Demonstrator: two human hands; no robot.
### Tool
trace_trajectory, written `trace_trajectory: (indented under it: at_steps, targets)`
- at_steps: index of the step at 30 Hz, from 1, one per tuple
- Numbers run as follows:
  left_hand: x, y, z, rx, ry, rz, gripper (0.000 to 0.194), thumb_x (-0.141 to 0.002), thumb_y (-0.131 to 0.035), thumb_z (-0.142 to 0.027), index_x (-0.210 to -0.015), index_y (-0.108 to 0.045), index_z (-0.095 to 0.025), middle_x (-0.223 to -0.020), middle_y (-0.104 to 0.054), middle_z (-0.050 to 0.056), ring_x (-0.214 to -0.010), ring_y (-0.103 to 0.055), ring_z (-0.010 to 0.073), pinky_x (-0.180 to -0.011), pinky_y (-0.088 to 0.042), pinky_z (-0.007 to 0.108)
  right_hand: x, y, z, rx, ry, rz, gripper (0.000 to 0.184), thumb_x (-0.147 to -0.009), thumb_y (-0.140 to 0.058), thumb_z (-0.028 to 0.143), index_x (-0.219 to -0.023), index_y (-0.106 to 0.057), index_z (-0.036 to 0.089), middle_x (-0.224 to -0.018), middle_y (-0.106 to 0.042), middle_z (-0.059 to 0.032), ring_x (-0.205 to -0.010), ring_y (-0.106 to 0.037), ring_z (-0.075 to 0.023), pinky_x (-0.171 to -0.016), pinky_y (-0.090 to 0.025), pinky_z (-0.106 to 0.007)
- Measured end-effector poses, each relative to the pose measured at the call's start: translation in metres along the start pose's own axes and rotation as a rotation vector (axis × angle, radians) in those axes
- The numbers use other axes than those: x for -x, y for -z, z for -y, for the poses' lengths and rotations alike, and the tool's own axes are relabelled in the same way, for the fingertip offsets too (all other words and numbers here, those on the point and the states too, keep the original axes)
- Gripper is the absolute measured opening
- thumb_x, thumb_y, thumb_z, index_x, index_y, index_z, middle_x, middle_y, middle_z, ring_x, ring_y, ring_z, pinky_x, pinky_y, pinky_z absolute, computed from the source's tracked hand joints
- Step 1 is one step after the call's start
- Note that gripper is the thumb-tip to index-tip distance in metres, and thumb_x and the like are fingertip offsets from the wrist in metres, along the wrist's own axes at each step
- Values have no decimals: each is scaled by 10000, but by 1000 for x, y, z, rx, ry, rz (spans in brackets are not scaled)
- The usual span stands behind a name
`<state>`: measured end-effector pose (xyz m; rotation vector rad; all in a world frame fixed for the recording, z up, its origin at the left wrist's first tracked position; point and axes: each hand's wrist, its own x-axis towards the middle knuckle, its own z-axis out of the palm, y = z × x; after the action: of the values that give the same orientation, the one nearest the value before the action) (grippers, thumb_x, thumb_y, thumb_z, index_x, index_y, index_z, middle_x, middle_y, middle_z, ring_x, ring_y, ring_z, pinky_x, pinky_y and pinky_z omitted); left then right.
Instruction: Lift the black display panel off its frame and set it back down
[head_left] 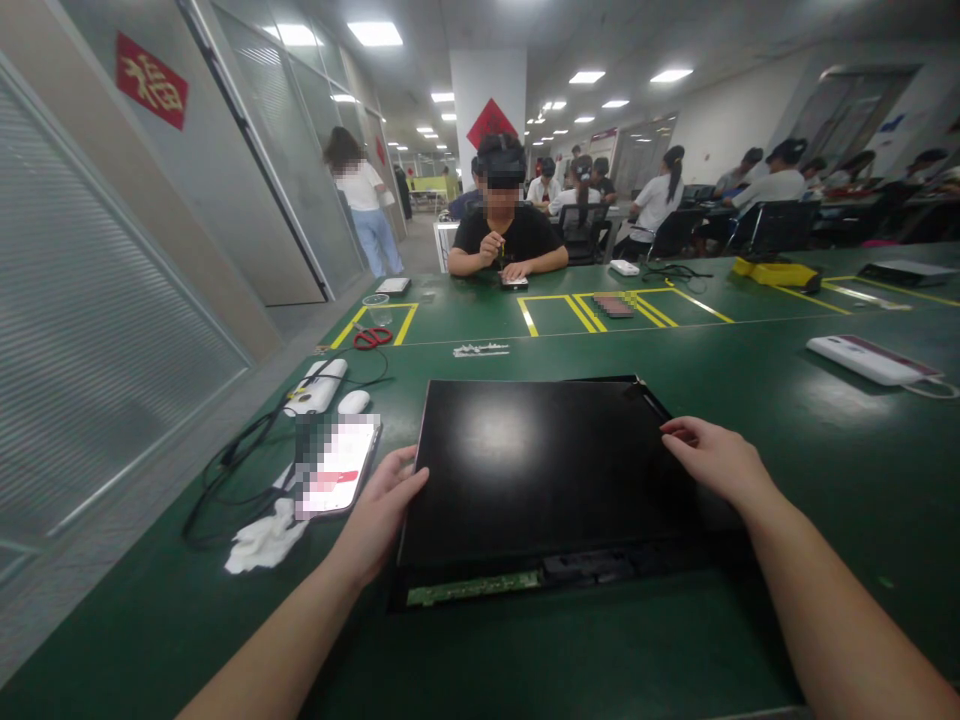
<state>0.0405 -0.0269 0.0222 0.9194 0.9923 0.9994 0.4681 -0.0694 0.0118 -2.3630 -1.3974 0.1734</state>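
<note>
A large black display panel (532, 470), glossy with a bright reflection, lies slightly askew over a dark frame (654, 402) on the table. Along the near side, a green circuit board strip (474, 588) shows below the panel. My left hand (386, 505) grips the panel's left edge, thumb on top and fingers at the side, partly hidden. At the right edge is my right hand (709, 458), its thumb and fingers closed around the border; the fingertips' exact hold is partly hidden.
Left of the panel lie a lit phone (341, 465), a crumpled tissue (266, 538), a white mouse (354, 402), cables and red-handled scissors (373, 338). White screws or scraps (481, 350) lie beyond the panel. A white power bank (870, 360) is at right. Another person (510, 235) sits opposite.
</note>
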Motion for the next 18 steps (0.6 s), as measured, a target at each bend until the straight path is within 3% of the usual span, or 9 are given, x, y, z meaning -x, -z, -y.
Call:
trace_trajectory:
  at_steps: [4,9,13,18]
  targets:
    - [-3,5,-1,-136,-119,-25,476,-708,-842,-397,-1116,-690,-204,-1206,-728,111,-1187,-644,349,-1025,-486,464,1,1,1,8,-10,13,318,-798,-541,431,-982,-758,289,-913,-763,-12,-852,-693,-240,-697,-457,-342]
    - [-10,18,1,-503,-255,-197,390,-670,-840,-401,-1019,-769,-244,-1496,-533,117,-1448,-388,371,-1180,-300,505,2,0,1,20,-8,10,320,-801,-540,434,-984,-761,292,-925,-766,-12,-844,-695,-241,-703,-464,-346]
    - [-14,22,2,-636,-275,-187,347,-654,-839,-380,-972,-796,-247,-1455,-554,134,-1430,-402,401,-1201,-239,541,1,0,1,32,-5,11,309,-803,-544,434,-975,-762,298,-935,-767,-10,-838,-696,-241,-700,-468,-351]
    - [-14,20,2,-699,-323,-193,287,-652,-831,-352,-914,-803,-239,-1343,-613,142,-1379,-457,425,-1195,-253,551,2,1,2,43,-13,35,312,-815,-541,430,-997,-757,297,-970,-766,-6,-879,-697,-247,-726,-471,-359]
